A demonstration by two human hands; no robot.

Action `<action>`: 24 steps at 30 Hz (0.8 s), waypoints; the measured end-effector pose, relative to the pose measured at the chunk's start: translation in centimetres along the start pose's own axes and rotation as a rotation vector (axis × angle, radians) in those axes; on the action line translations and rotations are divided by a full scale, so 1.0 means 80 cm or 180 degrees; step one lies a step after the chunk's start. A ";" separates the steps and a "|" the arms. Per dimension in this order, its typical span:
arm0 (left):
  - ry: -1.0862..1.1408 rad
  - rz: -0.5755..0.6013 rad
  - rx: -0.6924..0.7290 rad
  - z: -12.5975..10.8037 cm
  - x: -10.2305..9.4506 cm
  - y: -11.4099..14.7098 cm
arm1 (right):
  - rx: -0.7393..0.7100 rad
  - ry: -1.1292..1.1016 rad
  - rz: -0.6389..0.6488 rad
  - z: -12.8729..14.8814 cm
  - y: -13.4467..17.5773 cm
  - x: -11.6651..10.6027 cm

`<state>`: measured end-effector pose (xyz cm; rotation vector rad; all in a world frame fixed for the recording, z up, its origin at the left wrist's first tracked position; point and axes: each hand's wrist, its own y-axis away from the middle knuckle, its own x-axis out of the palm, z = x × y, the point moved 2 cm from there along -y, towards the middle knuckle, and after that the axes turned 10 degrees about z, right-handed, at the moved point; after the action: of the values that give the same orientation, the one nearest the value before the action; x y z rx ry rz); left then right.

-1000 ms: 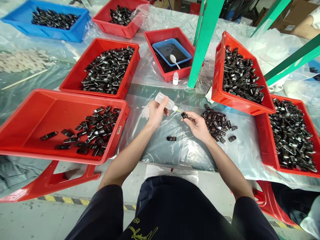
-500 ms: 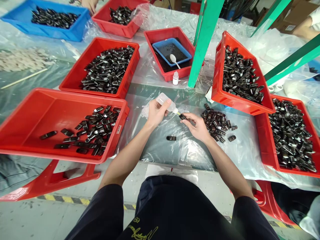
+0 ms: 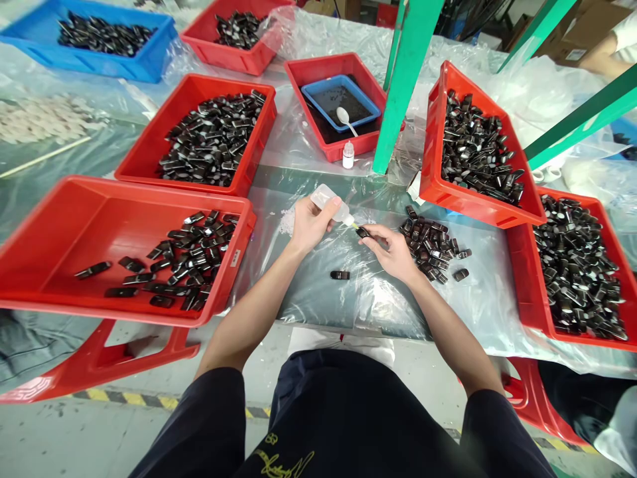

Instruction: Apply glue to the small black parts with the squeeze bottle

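My left hand (image 3: 312, 224) is closed round a translucent squeeze bottle (image 3: 324, 197), tilted with its thin yellowish tip pointing down to the right. In my right hand (image 3: 391, 251) a small glossy black part (image 3: 362, 232) is pinched between thumb and fingers. The bottle's tip meets or nearly meets this part; I cannot tell which. One like black part (image 3: 340, 275) lies alone on the plastic-covered table (image 3: 318, 309) below my hands. A loose pile of the same black parts (image 3: 432, 245) rests just right of my right hand.
On the left are a red bin (image 3: 64, 245) with scattered black parts and a fuller red bin (image 3: 144, 126). Two red bins (image 3: 478, 209) (image 3: 532, 292) of parts stand right, one overlapping the other. A green post (image 3: 405, 86) rises behind a small white-labelled bottle (image 3: 348, 156).
Both hands keep nearly the same pose, with the bottle's tip at the black part. The whole view has shifted very slightly.
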<state>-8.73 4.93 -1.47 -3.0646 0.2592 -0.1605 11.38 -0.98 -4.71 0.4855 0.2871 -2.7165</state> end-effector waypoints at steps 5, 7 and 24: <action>-0.0076 0.0031 0.0107 -0.001 0.000 0.000 | 0.0002 -0.0055 0.0046 0.000 -0.001 0.001; -0.0120 0.0072 0.0180 -0.001 0.000 0.000 | -0.0009 -0.0034 0.0026 0.001 -0.001 0.000; -0.0068 0.0024 0.0259 0.001 0.003 0.000 | 0.0081 -0.0375 -0.0144 -0.002 -0.003 0.001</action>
<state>-8.48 4.88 -1.53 -2.9826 0.2564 -0.1342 11.25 -0.75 -4.89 0.3280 0.2350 -2.7824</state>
